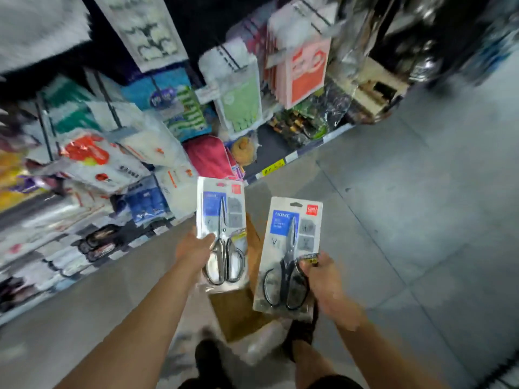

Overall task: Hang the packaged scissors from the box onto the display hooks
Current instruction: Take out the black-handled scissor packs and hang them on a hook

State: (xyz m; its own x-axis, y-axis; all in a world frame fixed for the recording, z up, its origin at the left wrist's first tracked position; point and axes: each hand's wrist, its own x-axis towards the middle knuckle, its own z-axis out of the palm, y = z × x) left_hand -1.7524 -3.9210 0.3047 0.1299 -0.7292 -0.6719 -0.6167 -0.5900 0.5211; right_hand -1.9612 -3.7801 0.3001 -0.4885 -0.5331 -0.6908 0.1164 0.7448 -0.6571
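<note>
Head view: left hand (pixel 196 247) clamped its fingers on the silver-handled scissors pack (pixel 222 220); right hand (pixel 327 279) pinched the black-handled scissors pack (pixel 286 242). Both packs were above the box (pixel 238 313), lengthwise up-frame, blades pointing toward the shelves (pixel 112 153).

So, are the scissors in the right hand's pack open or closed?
Closed. In the pack held by the right hand, the black-handled scissors have both blades together.

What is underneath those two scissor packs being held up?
A brown cardboard box on the floor shows between the left pack and the right pack. They cover most of it, so its contents cannot be seen.
</note>
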